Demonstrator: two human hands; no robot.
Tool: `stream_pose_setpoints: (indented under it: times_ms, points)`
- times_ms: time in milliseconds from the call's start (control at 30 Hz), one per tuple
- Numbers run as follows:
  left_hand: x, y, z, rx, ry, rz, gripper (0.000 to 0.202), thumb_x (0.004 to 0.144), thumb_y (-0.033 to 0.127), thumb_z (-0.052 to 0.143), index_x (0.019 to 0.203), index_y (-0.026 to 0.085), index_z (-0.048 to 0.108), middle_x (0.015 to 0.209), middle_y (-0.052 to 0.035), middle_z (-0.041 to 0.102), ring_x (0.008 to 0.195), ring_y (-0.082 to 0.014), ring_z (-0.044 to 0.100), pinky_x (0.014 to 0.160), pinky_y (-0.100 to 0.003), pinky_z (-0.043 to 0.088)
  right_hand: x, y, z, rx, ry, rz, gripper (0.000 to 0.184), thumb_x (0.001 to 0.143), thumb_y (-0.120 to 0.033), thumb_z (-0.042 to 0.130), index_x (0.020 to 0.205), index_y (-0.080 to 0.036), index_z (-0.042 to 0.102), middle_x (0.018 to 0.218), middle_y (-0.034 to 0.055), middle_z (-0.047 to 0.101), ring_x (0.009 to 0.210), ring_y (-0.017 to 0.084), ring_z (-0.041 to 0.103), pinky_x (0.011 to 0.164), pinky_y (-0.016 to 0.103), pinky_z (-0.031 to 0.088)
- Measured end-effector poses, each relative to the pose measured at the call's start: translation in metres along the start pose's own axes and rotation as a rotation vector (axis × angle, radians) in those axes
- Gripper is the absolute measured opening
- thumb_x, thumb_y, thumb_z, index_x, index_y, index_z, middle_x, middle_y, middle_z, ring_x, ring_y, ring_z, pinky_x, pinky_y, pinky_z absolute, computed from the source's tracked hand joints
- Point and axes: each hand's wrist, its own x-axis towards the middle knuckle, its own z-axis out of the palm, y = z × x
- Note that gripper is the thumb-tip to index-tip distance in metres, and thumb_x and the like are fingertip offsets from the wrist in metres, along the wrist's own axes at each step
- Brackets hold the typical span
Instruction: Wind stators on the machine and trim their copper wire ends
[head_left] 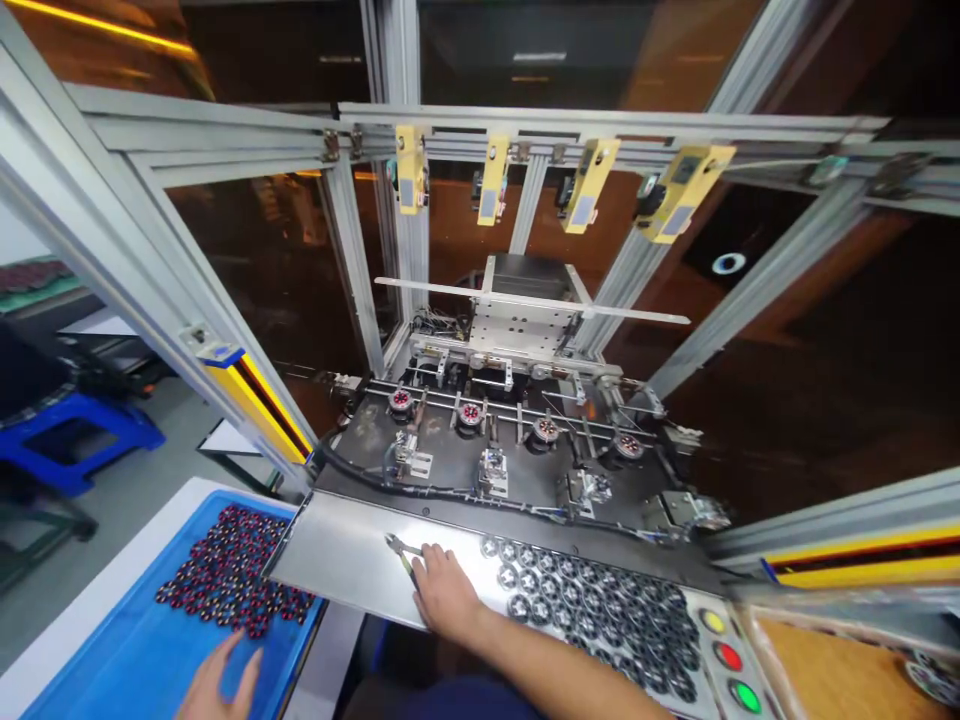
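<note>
At the left, my left hand [221, 682] is over the near part of the blue tray [142, 655], fingers apart, nothing in it. Just beyond its fingertips lie many small round wound coils [232, 565] in dark red and copper tones. My right hand [448, 592] is low over the bare metal shelf [341, 552], its fingers closed about the handles of small cutting pliers [403, 552]. The pliers' jaws point left; part of the handles is hidden by the fingers. Right of this hand, rows of round black-and-silver parts [581, 590] cover the shelf.
Behind the shelf a machine bed carries several round parts with red-marked tops [470, 414] on stations. Yellow sensors [491, 182] hang from the frame. Yellow light bars [262, 405] stand at both sides. Yellow, red [728, 656] and green buttons sit at right. A blue stool [82, 440] stands left.
</note>
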Motion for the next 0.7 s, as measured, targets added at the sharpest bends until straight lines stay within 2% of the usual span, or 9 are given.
stream_pose_setpoints:
  times_ms: [100,167,200,267,333,400,500,600,700]
  points:
    - [-0.018,0.038,0.035,-0.069,-0.042,0.173,0.026,0.085,0.042,0.05,0.091,0.026,0.07,0.091,-0.0054,0.078,0.081,-0.0276,0.075,0.071,-0.039,0.062,0.005,0.008,-0.016,0.147,-0.035,0.033,0.034,0.085,-0.025,0.068,0.117,-0.015,0.062,0.132,0.0126,0.058,0.127,0.031,0.05,0.107,0.058,0.037]
    - [-0.024,0.068,0.064,-0.105,-0.082,0.271,0.024,0.089,0.037,0.049,0.095,0.026,0.07,0.095,-0.0051,0.078,0.088,-0.0245,0.074,0.079,-0.037,0.061,0.013,0.012,-0.027,0.288,-0.058,0.069,0.025,0.088,-0.032,0.066,0.104,-0.014,0.065,0.114,0.007,0.065,0.108,0.024,0.061,0.095,0.048,0.049]
    - [-0.026,0.083,0.077,-0.117,-0.103,0.312,0.024,0.091,0.034,0.048,0.096,0.026,0.07,0.094,-0.005,0.077,0.088,-0.0234,0.073,0.08,-0.037,0.06,0.018,0.012,-0.033,0.371,-0.067,0.084,0.023,0.089,-0.034,0.065,0.098,-0.013,0.065,0.104,0.0048,0.067,0.096,0.02,0.065,0.086,0.042,0.054]
    - [-0.026,0.109,0.101,-0.125,-0.122,0.368,0.024,0.094,0.031,0.047,0.092,0.023,0.07,0.082,-0.0046,0.075,0.077,-0.0208,0.072,0.072,-0.036,0.059,0.028,0.005,-0.043,0.556,-0.063,0.094,0.023,0.091,-0.036,0.063,0.092,-0.013,0.065,0.088,0.0015,0.067,0.076,0.015,0.065,0.071,0.032,0.055]
    - [-0.022,0.129,0.12,-0.127,-0.135,0.405,0.026,0.096,0.034,0.047,0.089,0.02,0.068,0.073,-0.0027,0.071,0.068,-0.0171,0.068,0.065,-0.033,0.057,0.038,-0.009,-0.053,0.755,-0.036,0.073,0.024,0.089,-0.037,0.063,0.096,-0.013,0.063,0.084,0.0003,0.067,0.069,0.012,0.063,0.065,0.028,0.054]
    - [-0.014,0.14,0.136,-0.125,-0.159,0.418,0.027,0.096,0.04,0.049,0.089,0.019,0.066,0.074,-0.0015,0.068,0.065,-0.0138,0.064,0.061,-0.03,0.055,0.047,-0.028,-0.062,0.947,-0.019,0.048,0.027,0.085,-0.039,0.066,0.098,-0.015,0.063,0.086,0.0005,0.067,0.07,0.013,0.065,0.064,0.027,0.054]
    - [-0.002,0.145,0.149,-0.115,-0.204,0.396,0.023,0.095,0.038,0.053,0.094,0.018,0.064,0.079,-0.0008,0.066,0.062,-0.0104,0.061,0.056,-0.025,0.053,0.069,-0.057,-0.071,1.181,-0.052,0.056,0.027,0.081,-0.041,0.069,0.086,-0.014,0.063,0.072,-0.0015,0.065,0.065,0.013,0.066,0.06,0.027,0.054]
    - [0.003,0.145,0.153,-0.111,-0.239,0.363,0.021,0.095,0.034,0.054,0.099,0.016,0.064,0.082,-0.0009,0.066,0.064,-0.0104,0.062,0.059,-0.025,0.054,0.106,-0.083,-0.076,1.352,-0.031,0.131,0.025,0.089,-0.037,0.064,0.081,-0.013,0.061,0.062,-0.0046,0.06,0.053,0.009,0.06,0.053,0.024,0.052]
    - [0.002,0.143,0.153,-0.121,-0.257,0.344,0.021,0.095,0.033,0.053,0.103,0.016,0.063,0.09,-0.0032,0.069,0.073,-0.0129,0.066,0.066,-0.029,0.057,0.155,-0.105,-0.079,1.497,0.085,0.241,0.025,0.096,-0.037,0.054,0.093,-0.013,0.061,0.073,-0.0027,0.062,0.054,0.007,0.057,0.051,0.021,0.05]
